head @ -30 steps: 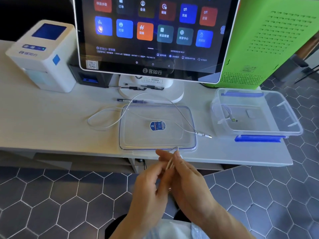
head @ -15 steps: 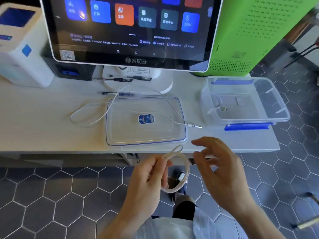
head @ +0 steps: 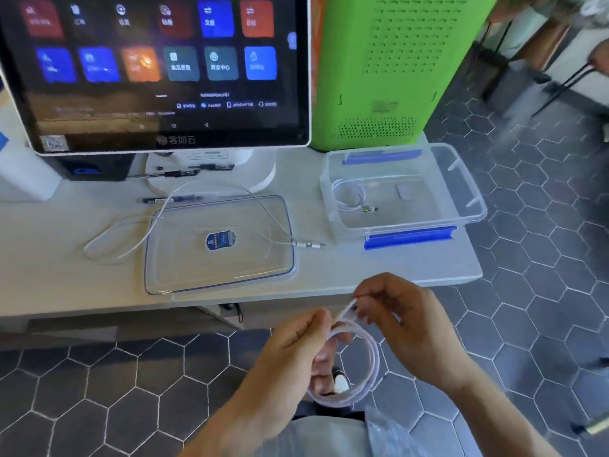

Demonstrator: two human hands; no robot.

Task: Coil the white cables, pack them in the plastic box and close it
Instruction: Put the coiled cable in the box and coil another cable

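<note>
My left hand (head: 293,351) grips a coiled white cable (head: 369,367) in front of the table edge, and my right hand (head: 405,328) pinches the top of the same coil. A second white cable (head: 131,239) lies loose on the table, looping across the clear lid (head: 184,278) with its plug at the lid's right. The clear plastic box (head: 461,192) with blue latches stands open at the right, and another coiled white cable (head: 349,196) lies inside it.
A large touchscreen (head: 158,70) on a white stand is behind the lid. A green cabinet (head: 395,67) rises behind the box. A pen (head: 171,200) lies by the stand. Hexagon-tiled floor is below and to the right.
My right hand has come back to the coil and now pinches its top. The view has swung to the left of the earlier framing and closer to the box.
</note>
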